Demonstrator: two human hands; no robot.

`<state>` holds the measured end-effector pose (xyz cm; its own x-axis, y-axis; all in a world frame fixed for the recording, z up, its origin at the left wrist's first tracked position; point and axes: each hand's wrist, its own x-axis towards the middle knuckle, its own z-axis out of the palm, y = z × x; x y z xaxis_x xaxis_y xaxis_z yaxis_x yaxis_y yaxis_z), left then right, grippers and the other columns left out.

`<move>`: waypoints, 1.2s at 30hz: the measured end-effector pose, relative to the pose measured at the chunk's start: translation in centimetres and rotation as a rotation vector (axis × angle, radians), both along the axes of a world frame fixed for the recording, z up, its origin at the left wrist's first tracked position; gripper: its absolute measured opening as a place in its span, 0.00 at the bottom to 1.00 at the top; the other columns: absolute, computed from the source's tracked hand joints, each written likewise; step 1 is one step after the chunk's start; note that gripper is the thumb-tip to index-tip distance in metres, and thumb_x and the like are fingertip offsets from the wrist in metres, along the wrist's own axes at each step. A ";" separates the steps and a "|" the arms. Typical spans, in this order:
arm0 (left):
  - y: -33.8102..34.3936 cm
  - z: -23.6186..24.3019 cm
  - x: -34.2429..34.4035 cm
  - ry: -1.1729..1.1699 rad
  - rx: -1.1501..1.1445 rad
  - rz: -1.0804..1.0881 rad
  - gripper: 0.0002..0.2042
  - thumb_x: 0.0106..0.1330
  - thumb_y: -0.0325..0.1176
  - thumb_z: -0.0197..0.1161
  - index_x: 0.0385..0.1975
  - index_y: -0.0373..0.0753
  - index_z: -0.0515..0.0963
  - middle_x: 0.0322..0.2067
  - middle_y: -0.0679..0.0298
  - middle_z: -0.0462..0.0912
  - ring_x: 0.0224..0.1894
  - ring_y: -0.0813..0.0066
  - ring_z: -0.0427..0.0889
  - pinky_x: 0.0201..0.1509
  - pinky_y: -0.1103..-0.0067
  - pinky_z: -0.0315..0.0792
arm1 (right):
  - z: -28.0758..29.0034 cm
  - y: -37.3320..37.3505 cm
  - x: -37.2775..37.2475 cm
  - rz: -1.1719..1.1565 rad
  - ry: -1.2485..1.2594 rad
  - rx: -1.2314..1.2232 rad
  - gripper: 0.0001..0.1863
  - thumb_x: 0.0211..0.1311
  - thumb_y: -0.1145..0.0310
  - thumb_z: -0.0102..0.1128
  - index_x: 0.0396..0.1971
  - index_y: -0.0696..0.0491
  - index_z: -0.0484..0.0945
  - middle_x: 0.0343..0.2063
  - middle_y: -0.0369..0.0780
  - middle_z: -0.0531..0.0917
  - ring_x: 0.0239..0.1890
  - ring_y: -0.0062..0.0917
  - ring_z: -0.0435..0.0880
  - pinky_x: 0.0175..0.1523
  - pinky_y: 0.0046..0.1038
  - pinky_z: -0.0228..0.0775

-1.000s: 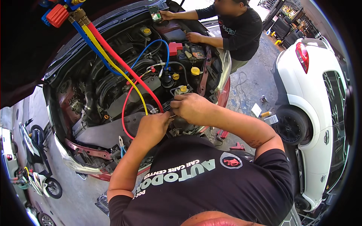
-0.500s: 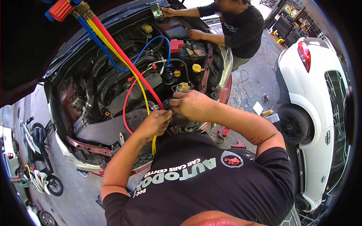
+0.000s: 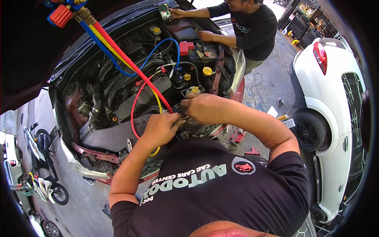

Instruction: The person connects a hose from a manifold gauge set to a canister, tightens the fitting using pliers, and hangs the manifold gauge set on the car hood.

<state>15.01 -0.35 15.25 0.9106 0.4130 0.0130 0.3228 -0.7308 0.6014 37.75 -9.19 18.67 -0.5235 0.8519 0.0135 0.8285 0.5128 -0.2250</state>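
Over the open engine bay (image 3: 118, 98), left hand (image 3: 160, 128) and right hand (image 3: 203, 107) now pinch a small metal fitting (image 3: 182, 117); red hose (image 3: 134, 71) crosses, a co-worker (image 3: 248, 27) remains beyond.

The small part pinched between the left hand (image 3: 161, 127) and right hand (image 3: 205, 107) was too small to identify. The red hose (image 3: 134, 67) end was hidden behind the fingers. The gauge manifold (image 3: 65, 12) was cut off by the top edge.

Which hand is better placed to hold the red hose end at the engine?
Probably the left hand: the red hose loops down right beside its fingers. The right hand sits further from that loop, near the yellow cap.
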 end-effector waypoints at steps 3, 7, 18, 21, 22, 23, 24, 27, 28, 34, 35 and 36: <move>0.0 -0.8 0.1 -0.096 0.182 -0.033 0.09 0.72 0.38 0.66 0.36 0.39 0.82 0.28 0.57 0.85 0.33 0.48 0.85 0.35 0.56 0.76 | 0.1 0.2 -0.1 -0.023 -0.034 0.004 0.10 0.59 0.67 0.64 0.37 0.54 0.88 0.42 0.39 0.83 0.52 0.35 0.82 0.56 0.38 0.80; 0.0 -2.5 0.2 -0.134 0.337 -0.018 0.09 0.67 0.37 0.70 0.41 0.41 0.84 0.31 0.58 0.85 0.34 0.54 0.86 0.36 0.61 0.77 | 0.3 0.2 -0.2 -0.031 -0.088 0.004 0.09 0.57 0.67 0.64 0.33 0.53 0.90 0.44 0.41 0.86 0.56 0.36 0.84 0.57 0.37 0.83; -0.2 -1.4 0.3 -0.193 0.252 0.011 0.09 0.69 0.40 0.70 0.39 0.40 0.85 0.34 0.60 0.85 0.37 0.54 0.86 0.39 0.61 0.78 | 0.6 0.9 -0.3 -0.013 -0.090 -0.042 0.10 0.57 0.64 0.67 0.31 0.55 0.89 0.42 0.41 0.86 0.52 0.38 0.86 0.54 0.38 0.84; -0.4 -1.1 -0.1 -0.204 0.152 0.006 0.10 0.70 0.42 0.69 0.38 0.41 0.85 0.33 0.59 0.83 0.36 0.51 0.84 0.38 0.59 0.77 | 0.6 0.7 -0.5 0.007 -0.021 -0.036 0.11 0.57 0.62 0.67 0.31 0.55 0.89 0.41 0.42 0.86 0.50 0.40 0.86 0.53 0.39 0.83; -0.4 -0.9 -0.3 -0.200 0.136 0.006 0.10 0.70 0.42 0.69 0.38 0.41 0.85 0.33 0.59 0.83 0.37 0.50 0.84 0.38 0.59 0.77 | 0.5 0.7 -0.5 0.007 -0.023 -0.033 0.11 0.57 0.62 0.67 0.31 0.55 0.89 0.41 0.42 0.86 0.50 0.40 0.86 0.53 0.39 0.83; -0.4 -0.8 -0.5 -0.197 0.120 0.006 0.11 0.70 0.42 0.70 0.38 0.41 0.85 0.33 0.59 0.83 0.37 0.49 0.84 0.38 0.58 0.77 | 0.2 0.7 -0.4 0.010 0.025 -0.019 0.11 0.57 0.62 0.68 0.31 0.55 0.89 0.40 0.43 0.86 0.50 0.41 0.86 0.54 0.39 0.83; -0.8 -0.7 -0.8 -0.198 0.124 0.003 0.11 0.70 0.42 0.70 0.38 0.41 0.85 0.33 0.59 0.83 0.37 0.49 0.84 0.38 0.58 0.77 | 0.0 0.4 -0.3 0.010 0.074 -0.003 0.11 0.57 0.62 0.68 0.31 0.55 0.89 0.40 0.43 0.86 0.49 0.42 0.86 0.54 0.40 0.83; -1.1 -1.1 -1.4 -0.194 0.118 0.070 0.12 0.70 0.43 0.70 0.39 0.41 0.84 0.34 0.57 0.83 0.38 0.48 0.85 0.39 0.58 0.78 | -0.7 0.1 -0.3 0.007 0.079 0.019 0.11 0.57 0.61 0.69 0.32 0.55 0.89 0.40 0.43 0.86 0.49 0.43 0.86 0.56 0.41 0.82; -1.1 -1.3 -1.4 -0.198 0.127 0.076 0.12 0.70 0.43 0.70 0.39 0.41 0.84 0.34 0.57 0.83 0.38 0.48 0.85 0.39 0.58 0.78 | -0.4 0.3 -0.1 0.013 0.075 0.026 0.11 0.57 0.61 0.69 0.32 0.55 0.89 0.40 0.43 0.86 0.49 0.43 0.86 0.56 0.41 0.82; -1.2 -0.5 -1.1 -0.143 -0.064 0.072 0.10 0.69 0.38 0.73 0.41 0.38 0.86 0.37 0.55 0.86 0.39 0.49 0.86 0.42 0.61 0.77 | 0.1 0.1 -0.1 0.020 0.046 -0.053 0.12 0.58 0.60 0.69 0.33 0.53 0.89 0.39 0.43 0.86 0.49 0.42 0.85 0.55 0.41 0.81; -1.3 -0.5 -1.1 -0.141 -0.064 0.072 0.10 0.69 0.38 0.73 0.41 0.38 0.86 0.37 0.55 0.86 0.39 0.49 0.86 0.42 0.61 0.77 | 0.2 -0.1 -0.3 0.020 0.049 -0.053 0.12 0.58 0.60 0.69 0.33 0.53 0.89 0.39 0.43 0.86 0.49 0.42 0.85 0.55 0.41 0.81; -1.3 -0.6 -1.0 -0.128 -0.073 0.066 0.10 0.69 0.37 0.73 0.42 0.38 0.86 0.38 0.55 0.86 0.40 0.49 0.86 0.43 0.62 0.78 | 0.4 -0.2 -0.6 0.007 0.025 -0.065 0.12 0.57 0.60 0.70 0.33 0.53 0.90 0.39 0.42 0.86 0.49 0.42 0.86 0.56 0.41 0.81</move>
<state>14.02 -1.64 14.70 0.8743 0.4761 0.0946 0.2863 -0.6631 0.6916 37.20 -9.41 19.05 -0.5299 0.8476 -0.0288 0.8185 0.5023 -0.2789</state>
